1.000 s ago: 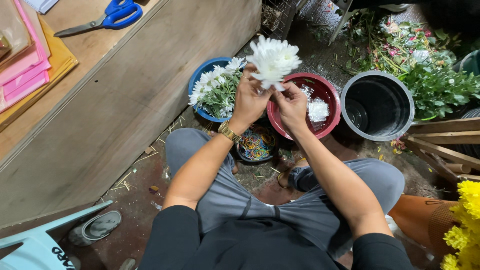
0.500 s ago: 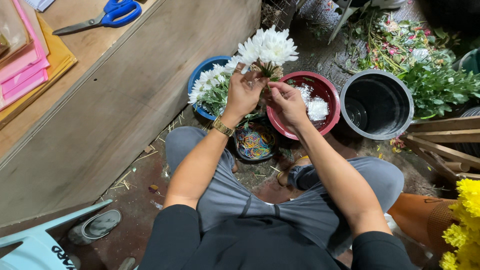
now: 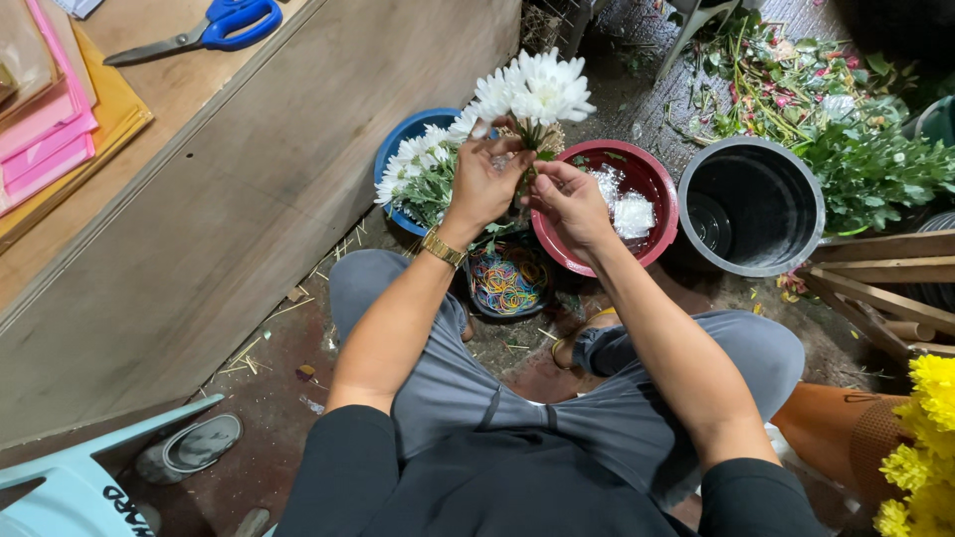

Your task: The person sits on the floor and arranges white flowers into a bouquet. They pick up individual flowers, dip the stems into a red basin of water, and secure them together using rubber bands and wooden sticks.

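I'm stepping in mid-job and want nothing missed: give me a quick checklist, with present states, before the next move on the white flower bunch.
1. Left hand grips the white chrysanthemum bunch below the heads: ok.
2. Right hand is at the stems beside the left: ok.
3. Bunch held upright, blooms on top: ok.
4. Small dark bowl of coloured rubber bands sits just below the hands: ok.
5. Blue round tub has more white flowers in it: ok.
6. Band already round the stems: cannot tell, the fingers hide them.
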